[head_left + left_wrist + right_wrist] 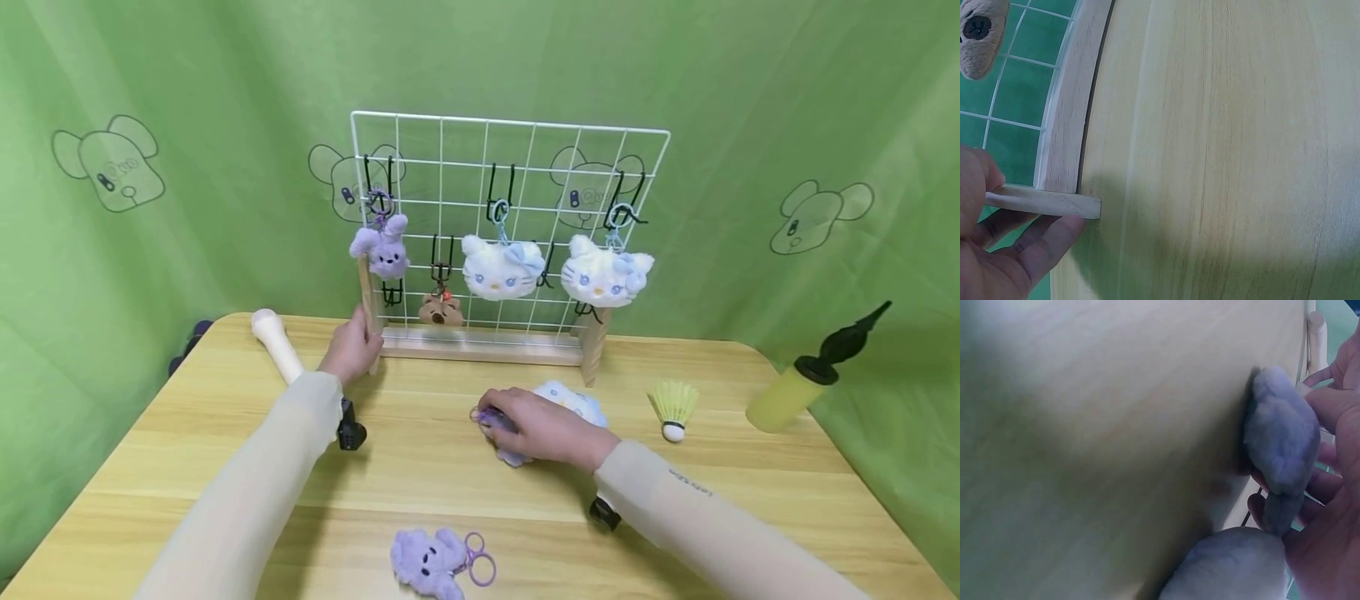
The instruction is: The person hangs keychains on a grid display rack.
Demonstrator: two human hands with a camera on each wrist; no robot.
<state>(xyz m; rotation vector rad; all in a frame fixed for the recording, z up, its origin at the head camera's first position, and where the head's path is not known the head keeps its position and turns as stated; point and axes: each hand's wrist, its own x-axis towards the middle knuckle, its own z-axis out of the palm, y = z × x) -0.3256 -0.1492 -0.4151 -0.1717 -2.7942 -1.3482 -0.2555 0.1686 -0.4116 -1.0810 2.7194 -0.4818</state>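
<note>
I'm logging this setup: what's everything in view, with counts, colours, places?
Grid rack: 1, white on wood, back
Hooks: several, black, on rack
Purple plushes: 3, purple, one hanging, two below
Cat plushes: 3, white-blue, two hanging, one on table
Bear plush: 1, brown, hanging low
Shuttlecock: 1, yellow and white, right
Pump: 1, yellow-black, far right
Rod: 1, cream, back left
Table: 1, light wood, beneath
Backdrop: 1, green, behind
Unclear object: 1, dark, behind, left
Wrist cameras: 2, black, under wrists
Sleeves: 2, cream, both arms
Left hand: 1, bare, gripping rack stand
Right hand: 1, bare, gripping purple plush
</note>
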